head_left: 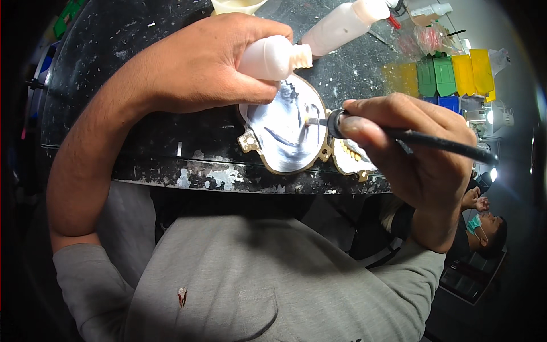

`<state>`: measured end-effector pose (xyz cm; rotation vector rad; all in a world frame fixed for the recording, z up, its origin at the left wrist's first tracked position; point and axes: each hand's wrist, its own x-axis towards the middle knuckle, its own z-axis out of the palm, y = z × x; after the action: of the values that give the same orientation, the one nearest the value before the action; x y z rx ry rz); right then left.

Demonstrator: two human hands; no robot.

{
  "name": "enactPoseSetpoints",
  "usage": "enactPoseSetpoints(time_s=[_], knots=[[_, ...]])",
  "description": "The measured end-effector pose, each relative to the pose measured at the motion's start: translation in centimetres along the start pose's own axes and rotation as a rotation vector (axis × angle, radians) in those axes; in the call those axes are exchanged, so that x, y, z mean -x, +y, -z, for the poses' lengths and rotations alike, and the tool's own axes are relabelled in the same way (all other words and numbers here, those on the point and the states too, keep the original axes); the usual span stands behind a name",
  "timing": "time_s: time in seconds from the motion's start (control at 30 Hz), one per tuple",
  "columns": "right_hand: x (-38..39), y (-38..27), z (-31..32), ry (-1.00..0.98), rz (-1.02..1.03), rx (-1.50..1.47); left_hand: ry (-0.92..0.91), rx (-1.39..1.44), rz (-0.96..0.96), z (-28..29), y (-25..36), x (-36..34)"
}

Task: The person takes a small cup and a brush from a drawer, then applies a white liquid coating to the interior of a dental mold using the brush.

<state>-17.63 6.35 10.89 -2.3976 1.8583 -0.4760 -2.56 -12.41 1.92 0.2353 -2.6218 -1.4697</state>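
Observation:
My left hand (199,62) is wrapped round a white plastic bottle (268,58), tilted with its uncapped threaded neck toward the right. Below that neck lies a rounded mould-like piece (279,145) with a glossy white hollow, dark streaks and a brown rim with holed lugs. My right hand (416,139) grips a slim black-handled tool (336,123); its metal shaft and pale tip reach into the hollow's right side. Whether the tip touches the surface, I cannot tell. Partly behind my right fingers sits a smaller similar piece (347,154) with a row of yellowish tooth-like bumps.
A larger white bottle (342,28) is at the back of the worn black table (148,165). A pale bowl (236,5) sits at the far edge. Green bins (436,76) and yellow bins (473,71) are at right. A masked person (481,225) is at the far right.

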Motion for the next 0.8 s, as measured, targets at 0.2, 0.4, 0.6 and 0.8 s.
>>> enactPoseSetpoints(time_s=[0.2,0.4,0.6,0.8], knots=[[-1.1,-0.2,0.3,-0.075,0.076,-0.044,0.017,0.050,-0.016,-0.3,-0.2,0.0],[-1.3,0.8,0.7,-0.131,0.055,-0.119,-0.014,0.040,-0.005,-0.3,0.2,0.1],[-0.9,0.4,1.4,-0.138,-0.053,-0.141,-0.006,0.057,-0.016,-0.3,0.3,0.1],[-0.8,-0.3,0.6,-0.039,0.070,-0.005,-0.060,0.023,-0.019,-0.2,0.5,-0.2]])
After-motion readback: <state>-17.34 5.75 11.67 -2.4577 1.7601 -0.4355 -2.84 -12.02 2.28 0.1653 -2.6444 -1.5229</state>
